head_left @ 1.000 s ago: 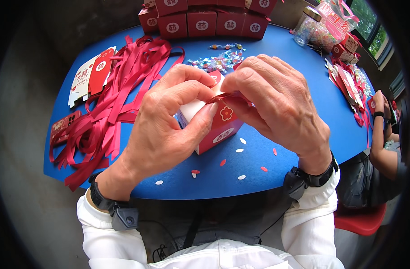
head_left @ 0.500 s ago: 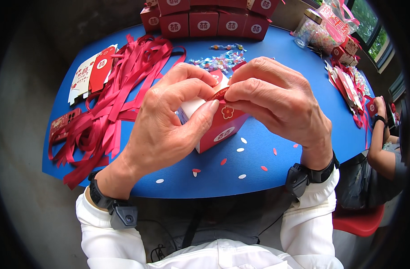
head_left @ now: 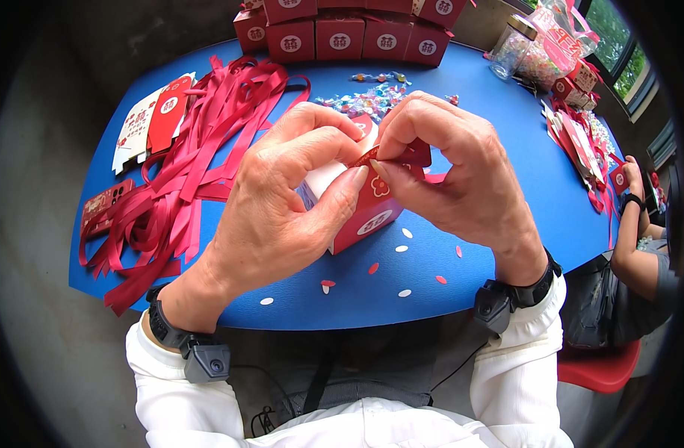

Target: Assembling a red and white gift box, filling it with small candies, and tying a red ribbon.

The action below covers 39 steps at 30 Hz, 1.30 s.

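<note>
A small red and white gift box (head_left: 365, 222) stands on the blue table in front of me, its top flaps partly raised. My left hand (head_left: 282, 190) reaches round its left side, with thumb and fingers pinching the flap at the top edge. Opposite it, my right hand (head_left: 461, 172) grips the top flap on the right between thumb and fingertips. The fingertips of both hands almost meet over the box top and hide part of it. Beyond the hands lies a pile of wrapped candies (head_left: 372, 98).
Red ribbons (head_left: 200, 149) heap at the left, beside flat cartons (head_left: 151, 123) and a phone (head_left: 106, 205). Finished red boxes (head_left: 339, 39) stack at the back. A candy jar (head_left: 511, 48) stands far right. Small paper ovals (head_left: 373, 267) lie near the front edge. Another person's hand (head_left: 635, 179) holds a box.
My right hand has shifted, with its thumb now in view pressing the flap's edge and more of the red flap showing under its fingers. My left hand has barely moved.
</note>
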Motion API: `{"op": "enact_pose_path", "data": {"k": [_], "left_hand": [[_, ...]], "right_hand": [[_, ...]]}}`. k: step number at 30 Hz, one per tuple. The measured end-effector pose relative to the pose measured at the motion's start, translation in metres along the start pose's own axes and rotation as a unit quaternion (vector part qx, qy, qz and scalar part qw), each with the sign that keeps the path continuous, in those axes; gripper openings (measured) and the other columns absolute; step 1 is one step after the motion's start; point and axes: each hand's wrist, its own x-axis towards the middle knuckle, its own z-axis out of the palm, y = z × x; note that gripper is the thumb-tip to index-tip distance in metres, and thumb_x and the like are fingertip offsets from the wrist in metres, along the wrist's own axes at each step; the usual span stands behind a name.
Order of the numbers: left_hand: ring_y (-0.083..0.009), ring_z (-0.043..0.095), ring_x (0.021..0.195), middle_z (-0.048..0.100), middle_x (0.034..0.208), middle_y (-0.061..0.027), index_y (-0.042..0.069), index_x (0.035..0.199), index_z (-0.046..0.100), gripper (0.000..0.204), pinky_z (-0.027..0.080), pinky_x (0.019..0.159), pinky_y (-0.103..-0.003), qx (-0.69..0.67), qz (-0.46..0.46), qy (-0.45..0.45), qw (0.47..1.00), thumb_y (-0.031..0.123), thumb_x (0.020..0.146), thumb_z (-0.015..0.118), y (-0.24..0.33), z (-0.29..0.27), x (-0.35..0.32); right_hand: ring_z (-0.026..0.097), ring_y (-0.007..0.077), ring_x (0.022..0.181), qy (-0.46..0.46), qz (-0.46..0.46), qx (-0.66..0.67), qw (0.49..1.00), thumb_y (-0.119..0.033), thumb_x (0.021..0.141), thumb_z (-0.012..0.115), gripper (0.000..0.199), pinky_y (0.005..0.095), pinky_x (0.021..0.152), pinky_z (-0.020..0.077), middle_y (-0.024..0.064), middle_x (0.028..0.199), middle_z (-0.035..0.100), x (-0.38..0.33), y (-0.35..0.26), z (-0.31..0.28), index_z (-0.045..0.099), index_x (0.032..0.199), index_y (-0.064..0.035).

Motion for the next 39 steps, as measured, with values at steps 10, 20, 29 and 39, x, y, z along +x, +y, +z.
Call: {"op": "enact_pose_path", "data": {"k": [10, 20, 29, 39], "left_hand": [[-0.023, 0.063, 0.097, 0.063, 0.107, -0.0133, -0.001, 0.094, 0.068, 0.009, 0.049, 0.085, -0.034, 0.03, 0.013, -0.008, 0.999, 0.0, 0.085, 0.067, 0.0, 0.001, -0.001], [-0.0203, 0.064, 0.099, 0.067, 0.103, -0.0118, -0.002, 0.097, 0.073, 0.011, 0.052, 0.085, -0.032, -0.095, -0.047, -0.02, 0.994, -0.001, 0.09, 0.064, -0.004, 0.001, 0.005], [-0.0212, 0.065, 0.095, 0.068, 0.098, -0.0066, 0.005, 0.097, 0.075, 0.019, 0.053, 0.082, -0.032, -0.05, 0.02, -0.006, 0.999, -0.005, 0.082, 0.071, -0.015, 0.003, 0.006], [-0.0237, 0.064, 0.095, 0.069, 0.099, -0.0062, 0.008, 0.097, 0.074, 0.02, 0.049, 0.088, -0.037, 0.016, 0.106, 0.008, 0.994, 0.001, 0.078, 0.074, -0.023, 0.004, 0.011]], "right_hand": [[0.066, 0.0197, 0.075, -0.006, -0.03, -0.089, 0.996, 0.007, 0.074, 0.073, 0.024, 0.0294, 0.071, 0.0539, 0.0081, 0.082, 0.064, -0.002, -0.008, -0.004, 0.064, 0.093, -0.003], [0.062, 0.0263, 0.078, 0.008, -0.137, -0.153, 0.979, 0.0, 0.073, 0.079, 0.025, 0.0356, 0.066, 0.0518, 0.0078, 0.085, 0.061, -0.001, 0.001, -0.008, 0.06, 0.089, -0.0065], [0.063, 0.0264, 0.076, 0.01, -0.127, -0.133, 0.983, -0.002, 0.078, 0.076, 0.019, 0.0354, 0.063, 0.0517, 0.009, 0.087, 0.059, 0.0, -0.001, -0.008, 0.062, 0.09, -0.0064], [0.064, 0.0263, 0.078, 0.017, -0.13, -0.137, 0.982, -0.005, 0.079, 0.076, 0.017, 0.0345, 0.064, 0.0529, 0.0091, 0.086, 0.06, -0.001, 0.0, -0.009, 0.064, 0.092, -0.0059]]}}
